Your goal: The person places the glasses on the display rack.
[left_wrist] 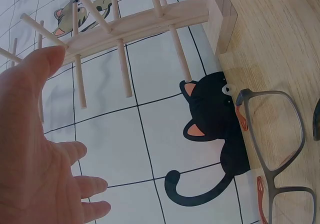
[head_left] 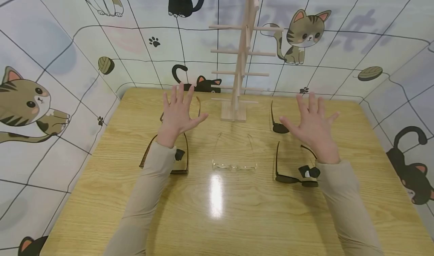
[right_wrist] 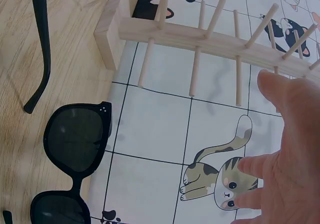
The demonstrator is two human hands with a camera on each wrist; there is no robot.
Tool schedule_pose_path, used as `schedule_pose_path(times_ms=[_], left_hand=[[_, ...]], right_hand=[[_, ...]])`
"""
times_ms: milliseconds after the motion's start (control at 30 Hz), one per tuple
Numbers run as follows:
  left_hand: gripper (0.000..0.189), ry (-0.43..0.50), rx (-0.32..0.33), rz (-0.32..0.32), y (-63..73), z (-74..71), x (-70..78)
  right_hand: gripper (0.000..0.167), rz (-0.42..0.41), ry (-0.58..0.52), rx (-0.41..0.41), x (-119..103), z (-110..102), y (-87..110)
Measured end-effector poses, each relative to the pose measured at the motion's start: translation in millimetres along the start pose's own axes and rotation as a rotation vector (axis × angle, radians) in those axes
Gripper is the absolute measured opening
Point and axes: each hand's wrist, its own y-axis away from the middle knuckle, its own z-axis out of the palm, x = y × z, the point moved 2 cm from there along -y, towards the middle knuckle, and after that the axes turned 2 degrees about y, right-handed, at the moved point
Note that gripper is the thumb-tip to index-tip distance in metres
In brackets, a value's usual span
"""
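Your sleeves (head_left: pixel 135 210) run nearest the camera; left hand (head_left: pixel 177 115) and right hand (head_left: pixel 313 127) hover above the counter (head_left: pixel 251 226), fingers spread wide, gripping nothing. Handling appears not yet begun: lifting the wire-rimmed glasses (head_left: pixel 234 167), laid before the wooden rack (head_left: pixel 241 58), would call for lowering a hand and pinching gently. Sleeves and hands partly hide the side pairs (head_left: pixel 287 179).

On my screen the table (head_left: pixel 264 210) looked like wood with a smooth, glossy finish that mirrored the light. The stand (head_left: pixel 241 60) read to me as bare, matt wood. I saw thin, shiny metal on the wire glasses (head_left: pixel 234 167), black plastic and smooth lenses (right_wrist: pixel 77 140) on the sunglasses (right_wrist: pixel 76 184), and dull plastic on the grey glasses (left_wrist: pixel 270 176). The sleeves (head_left: pixel 349 192) looked like matt cloth.
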Motion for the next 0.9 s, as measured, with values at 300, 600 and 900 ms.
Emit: schedule_pose_path(times_ms=[300,600,900], left_hand=[[0.098,0.033,0.022,0.002,1.0,1.4,-2.5],[0.091,0.075,0.088,0.047,8.5,-7.4,-4.9],[0.083,0.166,0.220,0.127,23.9,-21.5,-12.4]], right_hand=[[0.089,-0.015,-0.008,-0.003,-4,0,0.5],[0.081,-0.098,-0.095,0.089,-23,-1,6.8],[0.068,-0.235,-0.189,0.234,-47,-3,14.5]])
